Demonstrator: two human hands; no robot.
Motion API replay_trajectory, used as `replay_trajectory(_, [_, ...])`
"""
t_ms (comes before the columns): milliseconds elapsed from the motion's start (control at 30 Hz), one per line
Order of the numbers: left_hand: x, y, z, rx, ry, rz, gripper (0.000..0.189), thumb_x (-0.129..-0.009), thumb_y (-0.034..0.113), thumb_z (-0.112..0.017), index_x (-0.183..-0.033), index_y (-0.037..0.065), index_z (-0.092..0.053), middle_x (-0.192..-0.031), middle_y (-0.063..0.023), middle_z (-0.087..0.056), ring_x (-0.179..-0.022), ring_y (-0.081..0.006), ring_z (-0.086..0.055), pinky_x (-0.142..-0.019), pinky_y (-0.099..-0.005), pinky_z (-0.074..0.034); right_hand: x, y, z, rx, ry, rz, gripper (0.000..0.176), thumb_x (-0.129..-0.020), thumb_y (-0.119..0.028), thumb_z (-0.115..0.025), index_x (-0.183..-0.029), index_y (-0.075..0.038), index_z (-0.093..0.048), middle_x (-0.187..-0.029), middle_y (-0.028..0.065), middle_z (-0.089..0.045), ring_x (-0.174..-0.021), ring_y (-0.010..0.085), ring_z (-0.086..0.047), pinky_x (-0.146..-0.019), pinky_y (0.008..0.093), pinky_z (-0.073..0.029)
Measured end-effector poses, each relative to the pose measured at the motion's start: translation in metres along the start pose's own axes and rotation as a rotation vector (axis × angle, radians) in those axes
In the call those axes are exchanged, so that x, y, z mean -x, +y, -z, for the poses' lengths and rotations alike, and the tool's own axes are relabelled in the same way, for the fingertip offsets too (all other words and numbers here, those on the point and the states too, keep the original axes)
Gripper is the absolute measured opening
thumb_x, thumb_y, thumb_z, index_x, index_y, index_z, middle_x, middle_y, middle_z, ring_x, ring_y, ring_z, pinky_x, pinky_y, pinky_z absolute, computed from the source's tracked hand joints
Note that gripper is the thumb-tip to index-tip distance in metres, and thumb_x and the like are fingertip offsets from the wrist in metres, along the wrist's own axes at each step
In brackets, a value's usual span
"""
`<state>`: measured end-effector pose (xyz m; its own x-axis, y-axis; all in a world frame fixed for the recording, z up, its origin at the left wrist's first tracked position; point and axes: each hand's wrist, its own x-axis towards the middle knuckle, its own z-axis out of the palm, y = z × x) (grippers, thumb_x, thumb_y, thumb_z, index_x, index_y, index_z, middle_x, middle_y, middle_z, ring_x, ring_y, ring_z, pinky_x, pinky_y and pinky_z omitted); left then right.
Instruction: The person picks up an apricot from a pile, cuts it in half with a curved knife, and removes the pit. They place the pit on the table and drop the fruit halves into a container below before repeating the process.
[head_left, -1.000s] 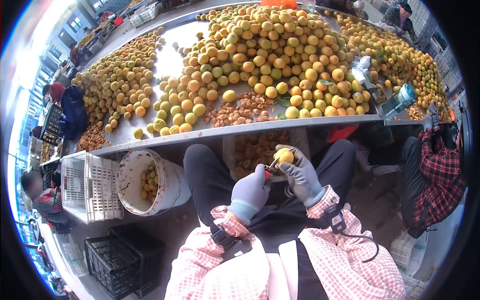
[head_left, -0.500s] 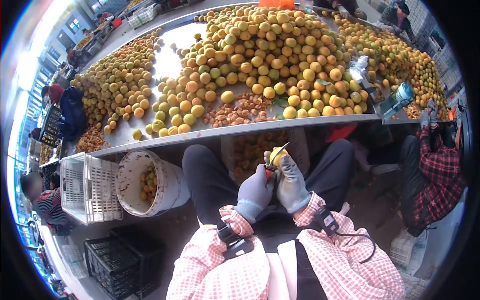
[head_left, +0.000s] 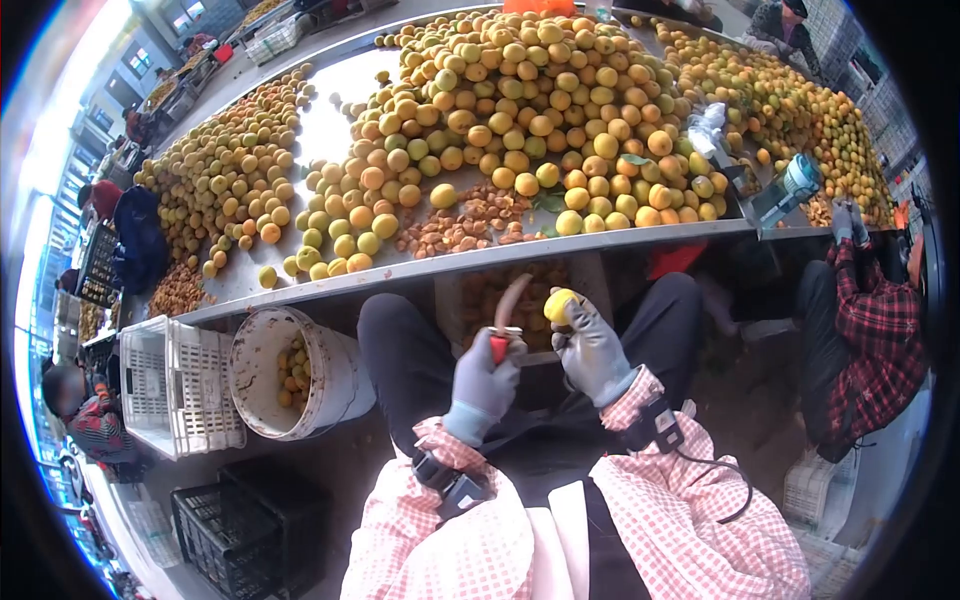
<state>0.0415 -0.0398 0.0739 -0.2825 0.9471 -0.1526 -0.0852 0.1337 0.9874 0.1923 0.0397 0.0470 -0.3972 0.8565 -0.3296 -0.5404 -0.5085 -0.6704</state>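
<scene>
- While holding both gloved hands apart above the lap, gripping a knife [head_left: 513, 302] in the left hand [head_left: 482, 388] and pinching a yellow fruit [head_left: 559, 306] in the right hand [head_left: 597, 358].
- Closed around the red handle on the left, with the slightly curved blade pointing up and away from the body; blurred too much to judge the edge.
- Held near the fingertips on the right, just beside the blade but not touching it.
- Judged as one moment of handling fruit with a knife, with the blade clear of the skin; for any contact between blade and fruit, calling for a firm hold on the round side and fingers well out of the blade's path.
- Round, yellow and seemingly whole on the visible side; impossible to tell whether cut on the hidden side.
- Beyond the hands and below the desk [head_left: 400, 272], set between the knees: a crate [head_left: 590, 275] of dim, orange-brown pieces.
- Up on the desk, piled in a large heap: whole fruit [head_left: 560, 110], yellow to orange, with flattened brownish pieces [head_left: 465, 228] near the front edge.
- Off to the left, standing beside white crates [head_left: 205, 385]: a white bucket [head_left: 340, 375], partly filled with fruit.
- Farther right, seated near the desk: a co-worker [head_left: 880, 325] in a red checked shirt.
</scene>
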Motion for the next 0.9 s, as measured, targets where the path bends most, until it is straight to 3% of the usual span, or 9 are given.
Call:
replay_trajectory(167, [-0.006,0.02,0.008,-0.07,-0.049,-0.074,0.024,-0.085,0.007,-0.069,-0.105,0.003,-0.056,-0.083,-0.003,-0.062,-0.071,-0.0064,-0.055,-0.064,-0.0234,-0.047,0.017,-0.028,0.002,-0.158,-0.048,-0.291,0.032,-0.099,-0.035,-0.043,-0.112,-0.01,-0.057,-0.091,0.009,-0.061,-0.063,0.0098,-0.051,-0.053,0.0222,-0.044])
replay_trajectory(333, [-0.003,0.029,-0.007,-0.189,-0.313,-0.102,0.047,-0.079,0.013,-0.076,-0.118,0.004,-0.051,-0.096,-0.0097,-0.066,-0.085,-0.0138,-0.064,-0.078,-0.0274,-0.05,0.035,-0.028,-0.009,-0.117,-0.095,-0.416,0.03,-0.099,-0.036,-0.044,-0.108,-0.01,-0.054,-0.091,0.0058,-0.061,-0.069,0.0085,-0.055,-0.058,0.0211,-0.046])
replay_trajectory(467, [-0.004,0.029,-0.011,-0.314,-0.378,-0.231,0.062,-0.074,0.026,-0.082,-0.123,0.006,-0.048,-0.1,-0.0142,-0.067,-0.091,-0.0275,-0.067,-0.08,-0.0318,-0.051,0.042,-0.023,-0.016,0.027,-0.116,-0.29,0.026,-0.101,-0.023,-0.035,-0.105,-0.008,-0.056,-0.096,0.0033,-0.057,-0.086,0.0086,-0.057,-0.074,0.0217,-0.048])
replay_trajectory(533, [-0.003,0.038,-0.013,-0.365,-0.401,-0.255,0.063,-0.074,0.024,-0.082,-0.124,0.006,-0.048,-0.101,-0.0116,-0.066,-0.092,-0.0226,-0.067,-0.081,-0.0304,-0.051,0.044,-0.021,-0.016,0.622,-0.216,0.189,0.013,-0.091,-0.011,-0.053,-0.103,-0.007,-0.055,-0.104,0.0077,-0.059,-0.095,0.0186,-0.06,-0.084,0.0286,-0.049])
replay_trajectory(667, [-0.005,0.039,-0.01,-0.455,-0.417,-0.295,0.068,-0.072,0.028,-0.083,-0.125,0.005,-0.046,-0.102,-0.0116,-0.066,-0.092,-0.0224,-0.068,-0.081,-0.0301,-0.051,0.045,-0.027,-0.021,0.646,-0.217,0.15,0.016,-0.085,-0.005,-0.057,-0.101,-0.005,-0.054,-0.104,0.0099,-0.058,-0.095,0.0207,-0.059,-0.085,0.0297,-0.047])
replay_trajectory(733, [-0.005,0.038,-0.01,-0.444,-0.425,-0.318,0.066,-0.073,0.027,-0.082,-0.125,0.005,-0.047,-0.101,-0.012,-0.067,-0.092,-0.0228,-0.068,-0.081,-0.0301,-0.051,0.05,-0.026,-0.024,1.077,-0.22,0.549,0.015,-0.085,-0.009,-0.058,-0.099,-0.005,-0.056,-0.098,0.0093,-0.059,-0.09,0.021,-0.059,-0.08,0.0292,-0.048])
replay_trajectory(833, [-0.006,0.036,-0.01,-0.421,-0.404,-0.422,0.062,-0.075,0.028,-0.079,-0.124,0.005,-0.049,-0.098,-0.0127,-0.067,-0.087,-0.0262,-0.069,-0.076,-0.0305,-0.052,0.039,-0.007,-0.011,1.434,-0.104,0.679,0.017,-0.095,-0.013,-0.049,-0.101,0.0,-0.059,-0.1,0.0077,-0.061,-0.088,0.0133,-0.058,-0.078,0.0255,-0.047])
replay_trajectory(867, [-0.006,0.036,-0.011,-0.41,-0.376,-0.501,0.06,-0.076,0.03,-0.078,-0.124,0.005,-0.051,-0.095,-0.013,-0.068,-0.082,-0.0291,-0.069,-0.072,-0.0309,-0.053,0.04,-0.004,-0.008,1.432,-0.102,0.679,0.017,-0.095,-0.013,-0.049,-0.101,0.0,-0.059,-0.1,0.0077,-0.061,-0.088,0.0133,-0.058,-0.078,0.0255,-0.047])
replay_trajectory(900, [-0.006,0.036,-0.011,-0.411,-0.377,-0.502,0.06,-0.076,0.03,-0.078,-0.124,0.005,-0.051,-0.095,-0.013,-0.068,-0.082,-0.0291,-0.069,-0.072,-0.0309,-0.053,0.045,-0.012,-0.025,0.999,-0.008,0.419,0.021,-0.097,-0.016,-0.047,-0.101,0.001,-0.059,-0.095,0.009,-0.063,-0.083,0.0148,-0.06,-0.075,0.0251,-0.047])
